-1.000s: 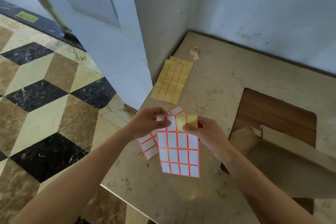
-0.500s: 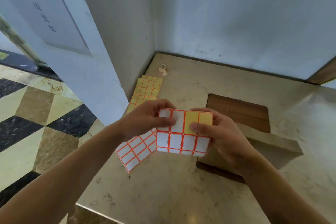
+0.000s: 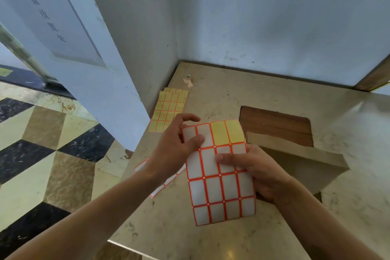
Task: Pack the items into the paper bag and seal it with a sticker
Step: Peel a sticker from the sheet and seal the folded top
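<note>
Both hands hold up a sticker sheet point(image 3: 219, 192) of white labels with orange borders; two spots at its top right show bare yellow backing. My left hand point(image 3: 175, 148) pinches the sheet's top left corner, thumb on a white label. My right hand point(image 3: 257, 173) supports the sheet from behind on the right, thumb across its front. A brown paper bag point(image 3: 299, 158) lies flat on the counter just right of my hands, partly hidden by my right hand.
A second white sticker sheet point(image 3: 158, 186) lies on the beige stone counter point(image 3: 211, 238) under my left wrist. Used yellow backing sheets point(image 3: 168, 110) and a small tape roll point(image 3: 188, 79) sit towards the far corner. A wooden inset point(image 3: 274, 124) lies behind the bag. Walls close off left and back.
The sheet is now unrolled and shows its full length. My right thumb slid down from the yellow backing spots to the second row. The view has shifted a little.
</note>
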Tool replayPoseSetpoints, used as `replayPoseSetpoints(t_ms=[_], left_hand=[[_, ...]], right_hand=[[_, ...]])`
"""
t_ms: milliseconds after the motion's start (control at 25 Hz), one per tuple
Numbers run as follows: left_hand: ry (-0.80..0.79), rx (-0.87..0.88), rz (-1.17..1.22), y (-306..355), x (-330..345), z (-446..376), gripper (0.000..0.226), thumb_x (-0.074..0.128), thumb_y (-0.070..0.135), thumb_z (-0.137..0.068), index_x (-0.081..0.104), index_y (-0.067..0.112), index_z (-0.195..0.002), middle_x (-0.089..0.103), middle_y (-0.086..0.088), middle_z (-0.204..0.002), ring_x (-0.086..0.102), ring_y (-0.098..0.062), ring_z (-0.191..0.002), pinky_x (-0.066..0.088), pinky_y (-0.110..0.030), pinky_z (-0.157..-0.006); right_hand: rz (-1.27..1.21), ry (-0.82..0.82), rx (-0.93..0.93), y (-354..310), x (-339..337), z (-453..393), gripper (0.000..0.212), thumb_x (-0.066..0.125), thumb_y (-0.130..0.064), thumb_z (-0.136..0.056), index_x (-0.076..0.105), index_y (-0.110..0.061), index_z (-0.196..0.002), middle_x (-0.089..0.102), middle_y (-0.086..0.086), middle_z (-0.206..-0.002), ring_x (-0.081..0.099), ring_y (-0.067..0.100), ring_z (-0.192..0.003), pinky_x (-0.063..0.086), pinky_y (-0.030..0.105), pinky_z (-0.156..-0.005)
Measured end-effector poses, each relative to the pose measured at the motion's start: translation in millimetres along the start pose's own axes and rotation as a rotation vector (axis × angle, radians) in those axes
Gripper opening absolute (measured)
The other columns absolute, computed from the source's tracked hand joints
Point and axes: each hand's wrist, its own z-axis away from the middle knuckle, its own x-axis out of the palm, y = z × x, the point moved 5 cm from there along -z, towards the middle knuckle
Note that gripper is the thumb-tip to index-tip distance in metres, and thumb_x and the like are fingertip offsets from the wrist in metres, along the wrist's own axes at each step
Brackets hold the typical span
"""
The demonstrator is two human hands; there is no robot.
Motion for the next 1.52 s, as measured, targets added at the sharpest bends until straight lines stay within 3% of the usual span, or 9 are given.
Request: replayPoseSetpoints(t_ms=[120, 240, 320, 440, 600, 800, 1040, 1280, 1520], left_hand=[[0.06, 0.199, -0.271, -0.7, -2.8, 2.9, 0.03, 0.065, 0.028, -0.09, 0.047, 0.044, -0.107, 0.049, 0.011, -0.121, 0.058, -0.012, -0.102, 0.052, -0.011, -0.065], [0.082, 0.342, -0.503, -3.8, -3.1, 4.3, 0.019, 0.065, 0.041, -0.086, 0.063, 0.039, -0.105, 0.038, 0.01, -0.139, 0.03, -0.005, -0.124, 0.03, -0.013, -0.09], [0.07, 0.431, -0.6, -4.0, -1.6, 5.4, 0.026, 0.061, 0.049, -0.083, 0.067, 0.035, -0.104, 0.048, 0.009, -0.133, 0.027, -0.005, -0.124, 0.021, -0.019, -0.095], [0.042, 0.509, -0.663, -1.9, -1.7, 5.8, 0.033, 0.056, 0.056, -0.085, 0.068, 0.033, -0.105, 0.063, 0.012, -0.112, 0.041, -0.008, -0.111, 0.027, -0.026, -0.094], [-0.001, 0.565, -0.673, 2.4, 1.0, 7.9, 0.032, 0.052, 0.056, -0.086, 0.07, 0.034, -0.101, 0.069, 0.017, -0.1, 0.053, -0.008, -0.098, 0.04, -0.039, -0.085], [-0.049, 0.566, -0.631, 5.3, 2.5, 8.9, 0.024, 0.06, 0.047, -0.086, 0.073, 0.031, -0.098, 0.072, 0.016, -0.092, 0.056, -0.006, -0.088, 0.043, -0.037, -0.079], [-0.096, 0.559, -0.605, 5.6, 5.6, 9.7, 0.024, 0.059, 0.047, -0.087, 0.074, 0.03, -0.094, 0.072, 0.016, -0.089, 0.057, -0.007, -0.087, 0.041, -0.031, -0.08], [-0.121, 0.495, -0.426, 8.0, 2.6, 3.8, 0.019, 0.063, 0.045, -0.087, 0.074, 0.03, -0.092, 0.071, 0.018, -0.086, 0.061, -0.007, -0.086, 0.052, -0.037, -0.075], [-0.168, 0.331, -0.199, 6.1, 0.0, -1.6, 0.017, 0.066, 0.047, -0.076, 0.074, 0.035, -0.083, 0.072, 0.019, -0.083, 0.066, -0.004, -0.085, 0.047, -0.012, -0.069]], right_hand=[[0.037, 0.041, -0.01, 2.4, 0.7, -1.8, 0.029, 0.074, -0.017, -0.08, 0.065, -0.015, -0.108, 0.076, 0.008, -0.095, 0.074, 0.031, -0.085, 0.06, 0.045, -0.076], [0.093, 0.073, -0.042, 0.5, -0.4, -1.7, 0.025, 0.073, -0.019, -0.081, 0.066, -0.015, -0.105, 0.076, 0.007, -0.093, 0.074, 0.03, -0.084, 0.059, 0.045, -0.078], [0.125, 0.077, -0.072, -2.4, -1.4, -0.1, 0.025, 0.073, -0.021, -0.082, 0.067, -0.015, -0.106, 0.076, 0.007, -0.094, 0.074, 0.03, -0.084, 0.059, 0.046, -0.081], [0.163, 0.073, -0.142, -7.6, -0.9, 4.4, 0.023, 0.072, -0.019, -0.082, 0.069, -0.014, -0.104, 0.076, 0.007, -0.094, 0.074, 0.029, -0.085, 0.059, 0.045, -0.079], [0.26, 0.127, -0.228, -14.9, 0.1, 9.4, 0.014, 0.075, -0.017, -0.079, 0.074, -0.014, -0.093, 0.077, 0.004, -0.087, 0.075, 0.024, -0.08, 0.06, 0.042, -0.075], [0.412, 0.181, -0.322, -22.8, 0.8, 12.7, 0.003, 0.075, -0.021, -0.08, 0.074, -0.023, -0.082, 0.077, -0.006, -0.079, 0.074, 0.012, -0.072, 0.057, 0.023, -0.061], [0.567, 0.243, -0.403, -25.7, -3.6, 11.4, 0.011, 0.078, -0.024, -0.076, 0.072, -0.021, -0.084, 0.075, -0.008, -0.081, 0.073, 0.006, -0.07, 0.055, 0.017, -0.06], [0.567, 0.216, -0.519, -34.3, -1.0, 17.9, 0.018, 0.078, -0.017, -0.077, 0.068, -0.032, -0.081, 0.072, -0.016, -0.077, 0.072, 0.001, -0.071, 0.052, 0.012, -0.058], [0.585, 0.184, -0.551, -38.1, 0.7, 19.0, 0.023, 0.077, -0.017, -0.077, 0.067, -0.037, -0.082, 0.072, -0.022, -0.076, 0.071, -0.001, -0.075, 0.052, 0.01, -0.06]])
